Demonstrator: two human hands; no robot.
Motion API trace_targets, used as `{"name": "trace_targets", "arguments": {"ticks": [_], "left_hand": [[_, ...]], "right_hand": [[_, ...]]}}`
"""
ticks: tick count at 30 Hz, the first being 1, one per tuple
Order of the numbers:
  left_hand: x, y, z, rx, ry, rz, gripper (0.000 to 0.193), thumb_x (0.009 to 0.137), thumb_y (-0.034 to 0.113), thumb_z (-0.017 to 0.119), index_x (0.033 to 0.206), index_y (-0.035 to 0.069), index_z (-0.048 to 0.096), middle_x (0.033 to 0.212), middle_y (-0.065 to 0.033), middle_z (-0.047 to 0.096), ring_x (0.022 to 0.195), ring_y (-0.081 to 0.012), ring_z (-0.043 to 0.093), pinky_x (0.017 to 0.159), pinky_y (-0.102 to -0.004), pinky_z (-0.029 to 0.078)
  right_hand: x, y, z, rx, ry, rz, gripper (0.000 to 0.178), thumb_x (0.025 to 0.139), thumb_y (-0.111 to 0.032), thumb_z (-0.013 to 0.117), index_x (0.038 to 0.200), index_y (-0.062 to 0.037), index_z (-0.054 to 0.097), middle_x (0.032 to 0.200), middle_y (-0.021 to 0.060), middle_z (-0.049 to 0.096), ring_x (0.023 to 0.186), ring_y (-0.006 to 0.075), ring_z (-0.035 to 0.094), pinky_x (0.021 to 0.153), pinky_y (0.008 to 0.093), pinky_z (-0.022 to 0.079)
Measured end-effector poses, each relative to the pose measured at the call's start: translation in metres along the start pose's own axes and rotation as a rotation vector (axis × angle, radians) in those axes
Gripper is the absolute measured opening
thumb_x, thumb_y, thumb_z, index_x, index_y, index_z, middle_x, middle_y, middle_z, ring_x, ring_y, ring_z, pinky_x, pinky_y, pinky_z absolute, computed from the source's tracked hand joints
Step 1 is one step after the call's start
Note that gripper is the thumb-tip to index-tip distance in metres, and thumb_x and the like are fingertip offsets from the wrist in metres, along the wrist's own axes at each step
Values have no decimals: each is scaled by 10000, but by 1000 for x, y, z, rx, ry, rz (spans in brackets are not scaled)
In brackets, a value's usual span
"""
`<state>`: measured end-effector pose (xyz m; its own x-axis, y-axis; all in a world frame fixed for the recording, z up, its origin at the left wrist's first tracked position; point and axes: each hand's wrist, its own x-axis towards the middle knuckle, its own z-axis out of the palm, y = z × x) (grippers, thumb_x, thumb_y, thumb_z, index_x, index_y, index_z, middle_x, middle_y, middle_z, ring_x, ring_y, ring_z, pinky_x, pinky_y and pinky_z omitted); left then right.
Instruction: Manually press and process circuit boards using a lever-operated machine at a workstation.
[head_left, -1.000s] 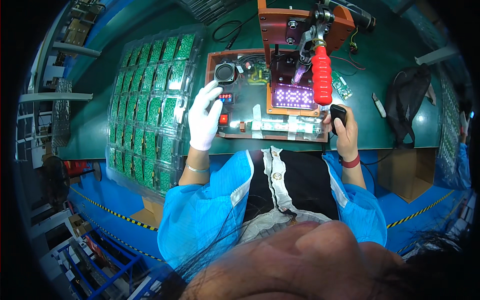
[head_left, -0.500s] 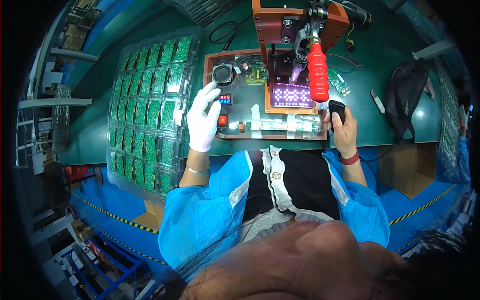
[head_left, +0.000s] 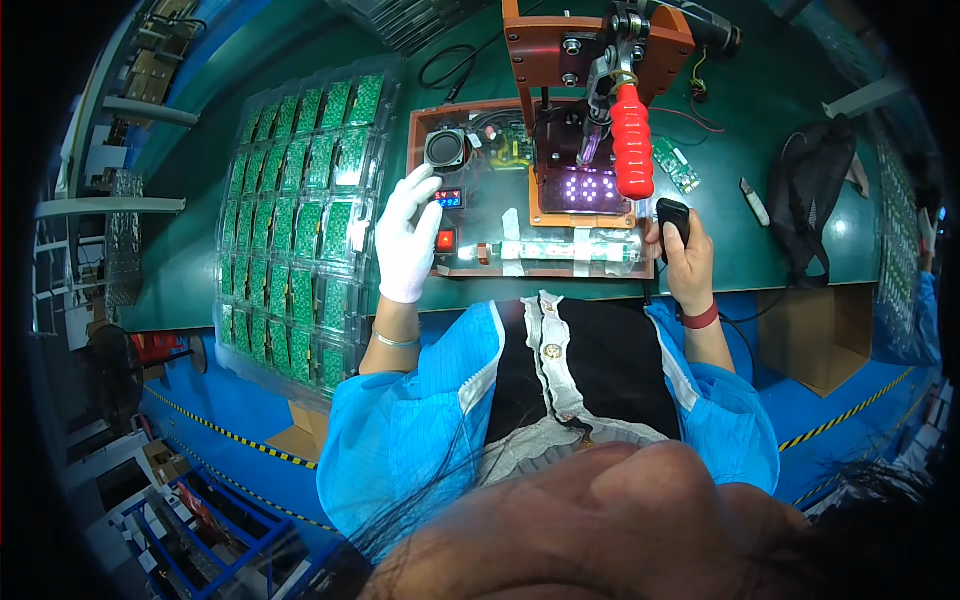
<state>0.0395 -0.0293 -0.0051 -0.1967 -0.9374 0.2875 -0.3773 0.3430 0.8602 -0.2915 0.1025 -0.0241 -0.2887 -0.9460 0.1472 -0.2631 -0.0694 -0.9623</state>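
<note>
My left hand (head_left: 408,235), in a white glove, lies at the left edge of an orange-framed test fixture (head_left: 416,135), fingers stretched out. Close to its fingertips are a round black speaker (head_left: 446,149), a small digital display (head_left: 449,198) and a red switch (head_left: 446,240). My bare right hand (head_left: 690,268) is closed around a small black handheld device (head_left: 674,214) at the fixture's right edge. Between the hands, a panel of violet-white lights (head_left: 590,187) glows under a clamp with a red ribbed handle (head_left: 632,145). A clear tube (head_left: 565,251) is taped along the fixture's front.
On the left stand clear plastic trays (head_left: 368,205) with rows of green circuit boards. Right of the clamp lie a loose circuit board (head_left: 680,168), a utility knife (head_left: 755,203) and a black bag (head_left: 808,195). Cables run behind. A cardboard box (head_left: 815,340) stands below the table's right side.
Fewer lights glow on the panel now, and the display's reading differs. The red handle sits slightly further left. Both hands have stayed in place.
</note>
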Motion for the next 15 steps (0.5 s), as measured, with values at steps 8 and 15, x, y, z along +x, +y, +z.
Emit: {"name": "trace_targets", "arguments": {"ticks": [8,15], "left_hand": [[-1,1,-1,23,-9,28,364,838,-76,560,1183,-12,659,1328,-152,620,1198,-261,601,1045,-343,461],[2,2,1,-46,-17,19,334,819,-55,603,1142,-2,670,1314,-145,618,1184,-259,593,1032,-339,456]], "right_hand": [[-7,-12,-5,35,-31,61,199,952,-93,522,1101,28,573,835,98,677,638,138,554,614,242,469],[-15,-35,-12,-197,-199,-165,278,865,-59,605,1124,40,613,881,117,702,695,151,596,659,234,483]]}}
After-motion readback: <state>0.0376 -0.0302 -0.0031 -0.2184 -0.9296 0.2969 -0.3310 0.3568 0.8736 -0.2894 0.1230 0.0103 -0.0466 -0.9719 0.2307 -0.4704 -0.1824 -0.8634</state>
